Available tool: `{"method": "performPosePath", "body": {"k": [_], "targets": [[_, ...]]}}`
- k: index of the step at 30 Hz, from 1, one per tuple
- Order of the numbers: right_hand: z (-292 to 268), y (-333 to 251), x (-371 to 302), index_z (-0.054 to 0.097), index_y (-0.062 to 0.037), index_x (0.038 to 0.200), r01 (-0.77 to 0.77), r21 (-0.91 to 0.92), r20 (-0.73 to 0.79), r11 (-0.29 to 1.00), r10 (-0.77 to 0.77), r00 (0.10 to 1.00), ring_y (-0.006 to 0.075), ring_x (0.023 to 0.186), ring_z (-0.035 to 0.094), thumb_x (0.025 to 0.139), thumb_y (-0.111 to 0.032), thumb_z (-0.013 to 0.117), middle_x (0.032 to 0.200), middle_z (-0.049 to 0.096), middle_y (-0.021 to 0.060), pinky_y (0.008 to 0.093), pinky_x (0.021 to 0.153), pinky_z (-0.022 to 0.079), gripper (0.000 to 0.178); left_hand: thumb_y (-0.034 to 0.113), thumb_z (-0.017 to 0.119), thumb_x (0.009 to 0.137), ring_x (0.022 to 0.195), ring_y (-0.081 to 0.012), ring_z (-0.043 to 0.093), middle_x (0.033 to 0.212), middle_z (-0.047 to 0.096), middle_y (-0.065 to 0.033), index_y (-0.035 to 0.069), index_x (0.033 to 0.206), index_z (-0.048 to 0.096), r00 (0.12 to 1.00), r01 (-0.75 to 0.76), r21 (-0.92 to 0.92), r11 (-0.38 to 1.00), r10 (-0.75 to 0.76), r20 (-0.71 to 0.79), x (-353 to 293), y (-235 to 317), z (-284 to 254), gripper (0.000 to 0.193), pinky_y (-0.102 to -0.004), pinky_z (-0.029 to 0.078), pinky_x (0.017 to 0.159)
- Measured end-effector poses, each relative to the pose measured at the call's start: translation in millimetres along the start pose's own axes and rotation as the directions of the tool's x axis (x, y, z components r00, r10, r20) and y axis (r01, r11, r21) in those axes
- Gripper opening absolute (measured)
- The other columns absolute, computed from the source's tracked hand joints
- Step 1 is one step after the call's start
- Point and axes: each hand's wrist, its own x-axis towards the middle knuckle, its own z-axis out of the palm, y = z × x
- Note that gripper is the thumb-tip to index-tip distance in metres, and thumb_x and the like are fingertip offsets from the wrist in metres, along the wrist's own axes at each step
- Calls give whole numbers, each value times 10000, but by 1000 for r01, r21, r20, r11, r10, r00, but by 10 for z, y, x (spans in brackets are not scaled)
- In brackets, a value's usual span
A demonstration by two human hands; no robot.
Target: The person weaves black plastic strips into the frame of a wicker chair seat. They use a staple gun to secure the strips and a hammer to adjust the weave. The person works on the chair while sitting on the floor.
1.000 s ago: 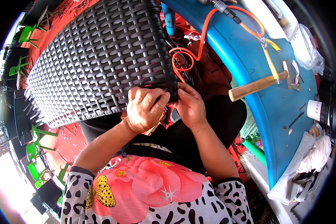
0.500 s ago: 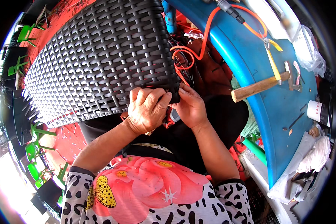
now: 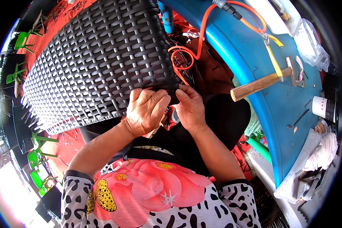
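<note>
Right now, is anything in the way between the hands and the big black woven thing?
No, nothing visible. The left hand and right hand already pinch the near corner of the black woven panel. The orange hose lies beyond, behind that corner.

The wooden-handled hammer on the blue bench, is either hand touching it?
Apart. The head view shows the hammer lying on the blue bench, while both hands grip the woven panel.

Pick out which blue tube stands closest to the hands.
The slim light-blue tube poking up behind the black woven panel, just above the right hand. The fat blue pipe along the bench lies farther right.
</note>
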Motion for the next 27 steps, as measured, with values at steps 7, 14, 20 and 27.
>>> {"method": "performPosePath", "body": {"k": [7,14,20,27], "targets": [[-49,129,-22,591,1,1018,133,-244,-25,961,-144,989,101,843,590,866,-41,590,937,634,44,229,807,460,158,130,668,601,780,-179,516,948,610,-33,37,1045,581,999,10,77,997,-6,-44,-8,26,13,462,-375,356,757],[139,156,-117,567,20,1059,159,-407,0,899,-174,985,69,821,559,904,-99,552,936,607,28,217,728,470,196,155,727,596,786,-204,509,969,597,-32,44,1047,592,999,-39,89,995,37,20,3,-14,-91,483,-412,343,794],[233,-6,-166,543,42,952,282,-908,167,311,-347,923,403,763,553,777,-146,574,863,563,229,417,691,447,259,134,666,634,805,-234,519,924,615,-70,20,1034,592,993,-111,70,991,108,53,-85,-93,-22,422,-424,371,761],[-398,-778,-1266,600,-6,943,497,-864,447,-79,-576,685,246,805,616,734,-18,651,910,623,136,323,727,499,215,77,685,672,844,-251,514,983,614,-80,29,1076,566,995,-97,87,991,94,32,6,-58,1,424,-412,357,812]]}}
